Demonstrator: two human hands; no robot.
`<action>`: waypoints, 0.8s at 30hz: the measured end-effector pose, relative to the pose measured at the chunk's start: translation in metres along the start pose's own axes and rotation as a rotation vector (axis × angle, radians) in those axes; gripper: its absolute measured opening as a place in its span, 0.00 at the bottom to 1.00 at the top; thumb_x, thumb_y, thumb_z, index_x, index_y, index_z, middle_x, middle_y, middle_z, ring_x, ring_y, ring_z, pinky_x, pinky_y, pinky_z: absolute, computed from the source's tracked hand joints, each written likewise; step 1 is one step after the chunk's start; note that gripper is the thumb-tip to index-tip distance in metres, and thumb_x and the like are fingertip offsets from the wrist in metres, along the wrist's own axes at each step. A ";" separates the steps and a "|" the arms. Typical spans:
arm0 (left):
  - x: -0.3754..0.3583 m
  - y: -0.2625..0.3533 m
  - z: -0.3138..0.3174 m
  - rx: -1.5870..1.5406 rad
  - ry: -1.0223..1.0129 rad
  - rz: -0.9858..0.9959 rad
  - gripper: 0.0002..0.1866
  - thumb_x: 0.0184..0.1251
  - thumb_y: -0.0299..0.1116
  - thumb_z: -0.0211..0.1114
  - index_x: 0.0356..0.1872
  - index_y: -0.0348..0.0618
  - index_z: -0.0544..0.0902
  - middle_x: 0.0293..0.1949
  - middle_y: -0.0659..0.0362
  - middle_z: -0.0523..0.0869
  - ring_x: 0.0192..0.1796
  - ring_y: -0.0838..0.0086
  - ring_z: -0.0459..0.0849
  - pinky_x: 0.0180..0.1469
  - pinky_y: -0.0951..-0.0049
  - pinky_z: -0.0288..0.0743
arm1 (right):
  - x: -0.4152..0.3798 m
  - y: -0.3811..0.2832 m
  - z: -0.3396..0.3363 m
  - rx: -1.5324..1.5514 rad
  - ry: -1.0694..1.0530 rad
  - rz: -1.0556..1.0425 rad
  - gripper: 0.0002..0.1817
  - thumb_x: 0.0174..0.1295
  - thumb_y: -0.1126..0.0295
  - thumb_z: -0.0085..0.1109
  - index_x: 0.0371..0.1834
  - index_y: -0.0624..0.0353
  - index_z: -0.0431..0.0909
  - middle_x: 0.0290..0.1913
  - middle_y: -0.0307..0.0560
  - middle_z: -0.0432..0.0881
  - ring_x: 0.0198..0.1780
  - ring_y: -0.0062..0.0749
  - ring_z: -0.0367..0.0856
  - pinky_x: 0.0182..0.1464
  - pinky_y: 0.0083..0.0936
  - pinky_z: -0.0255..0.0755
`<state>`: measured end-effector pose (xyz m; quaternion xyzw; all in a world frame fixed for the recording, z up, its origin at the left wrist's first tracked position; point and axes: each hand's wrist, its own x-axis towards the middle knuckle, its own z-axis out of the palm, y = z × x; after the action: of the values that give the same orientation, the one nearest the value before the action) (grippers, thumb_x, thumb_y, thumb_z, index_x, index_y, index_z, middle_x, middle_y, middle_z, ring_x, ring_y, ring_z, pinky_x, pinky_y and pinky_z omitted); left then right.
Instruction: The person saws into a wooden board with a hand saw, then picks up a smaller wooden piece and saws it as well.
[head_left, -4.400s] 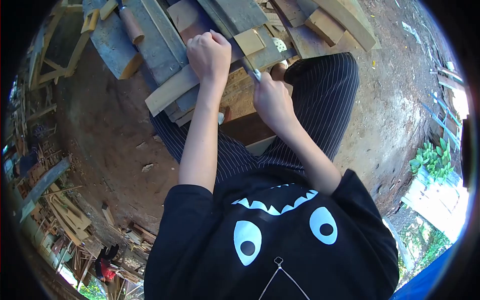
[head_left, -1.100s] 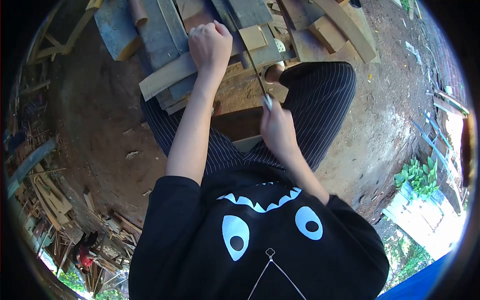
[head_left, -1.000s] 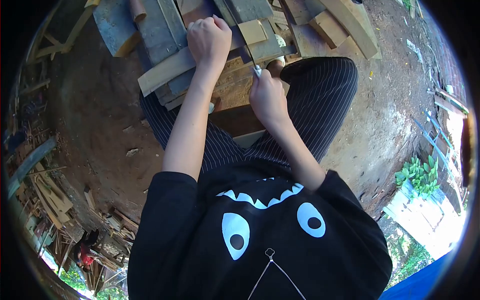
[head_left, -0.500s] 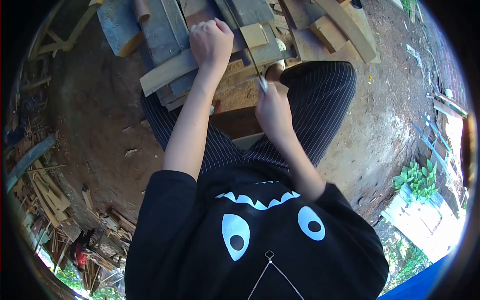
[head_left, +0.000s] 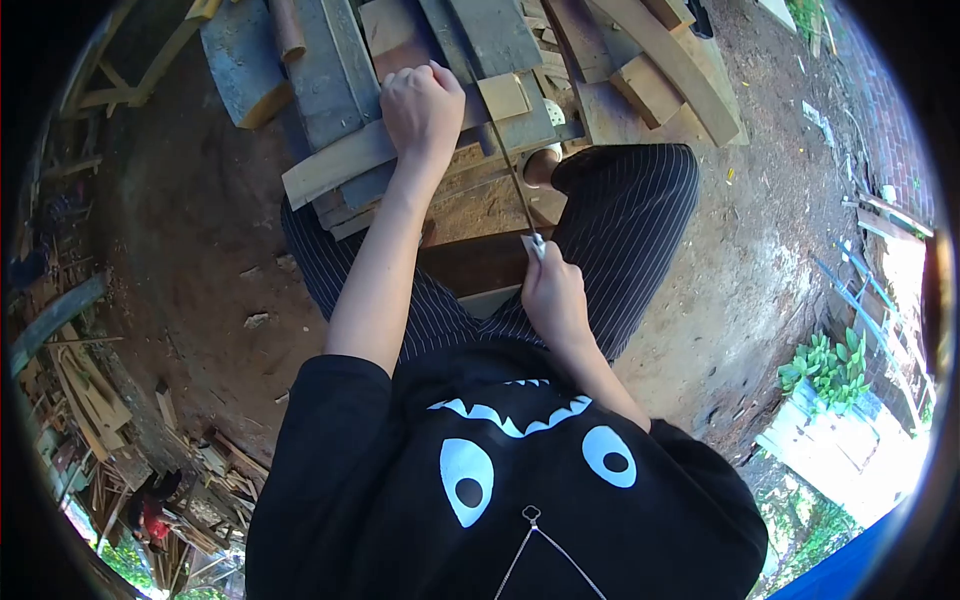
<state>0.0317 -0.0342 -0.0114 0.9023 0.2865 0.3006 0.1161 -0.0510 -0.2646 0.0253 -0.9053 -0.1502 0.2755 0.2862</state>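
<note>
My left hand is closed over a pale wooden strip, holding it against the plank bench. The strip lies crosswise, and its squared right end shows beyond my fist. In my right hand is the pale handle of a handsaw, gripped low between my knees. The thin dark saw blade runs up and away from it, crossing the strip just left of that end. Whether the teeth are in a cut cannot be made out.
A round wooden piece and a thick block lie on the bench's left. On the right sit a wood block and a long curved board. Scrap wood is piled on the ground at far left.
My right hand has pulled the handsaw back toward my body, and more of the blade shows below the strip. My left hand keeps its place on the strip.
</note>
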 end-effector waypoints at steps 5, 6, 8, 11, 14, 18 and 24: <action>-0.002 -0.003 0.000 0.003 -0.006 0.015 0.15 0.59 0.30 0.55 0.15 0.35 0.80 0.20 0.46 0.82 0.28 0.53 0.80 0.37 0.59 0.74 | 0.059 -0.025 0.015 -0.025 0.120 -0.097 0.10 0.65 0.68 0.47 0.34 0.66 0.69 0.23 0.69 0.78 0.29 0.64 0.79 0.30 0.53 0.73; -0.003 -0.002 0.000 0.001 -0.013 0.008 0.15 0.59 0.30 0.55 0.15 0.35 0.80 0.20 0.46 0.82 0.28 0.53 0.80 0.37 0.59 0.74 | 0.069 -0.031 0.016 -0.045 0.157 -0.131 0.10 0.65 0.68 0.48 0.34 0.66 0.69 0.23 0.69 0.77 0.29 0.65 0.79 0.30 0.53 0.73; -0.002 -0.002 -0.001 -0.003 -0.017 -0.001 0.15 0.59 0.30 0.55 0.15 0.35 0.80 0.20 0.46 0.82 0.28 0.53 0.80 0.37 0.59 0.74 | 0.059 -0.024 0.013 -0.006 0.152 -0.144 0.10 0.65 0.68 0.47 0.34 0.67 0.69 0.23 0.69 0.78 0.29 0.65 0.79 0.30 0.53 0.74; -0.001 0.003 -0.005 -0.004 -0.012 -0.029 0.16 0.59 0.30 0.56 0.14 0.35 0.80 0.20 0.46 0.81 0.28 0.54 0.79 0.37 0.60 0.74 | 0.010 0.005 0.009 0.020 0.078 -0.097 0.11 0.65 0.67 0.46 0.34 0.67 0.70 0.25 0.69 0.78 0.30 0.65 0.79 0.31 0.53 0.73; -0.002 -0.001 -0.003 -0.002 -0.009 -0.019 0.15 0.58 0.30 0.56 0.14 0.35 0.80 0.19 0.46 0.81 0.27 0.54 0.79 0.37 0.60 0.74 | 0.012 0.002 0.006 0.022 0.057 -0.094 0.11 0.65 0.67 0.46 0.34 0.67 0.70 0.25 0.68 0.78 0.30 0.65 0.79 0.31 0.53 0.73; -0.003 0.000 -0.002 0.007 -0.007 -0.005 0.15 0.58 0.29 0.56 0.14 0.34 0.80 0.19 0.46 0.81 0.27 0.54 0.79 0.37 0.60 0.74 | 0.073 -0.028 0.016 -0.062 0.160 -0.149 0.09 0.65 0.70 0.48 0.35 0.67 0.70 0.22 0.69 0.77 0.29 0.64 0.79 0.30 0.53 0.73; 0.000 0.000 -0.002 -0.016 0.004 -0.013 0.15 0.58 0.30 0.56 0.14 0.35 0.80 0.19 0.46 0.81 0.27 0.54 0.80 0.38 0.61 0.74 | 0.006 -0.001 0.003 0.044 0.067 -0.095 0.10 0.65 0.69 0.47 0.34 0.66 0.70 0.22 0.69 0.77 0.29 0.64 0.79 0.30 0.53 0.73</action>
<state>0.0311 -0.0338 -0.0100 0.8989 0.2901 0.3038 0.1247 -0.0477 -0.2599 0.0207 -0.8994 -0.1771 0.2344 0.3236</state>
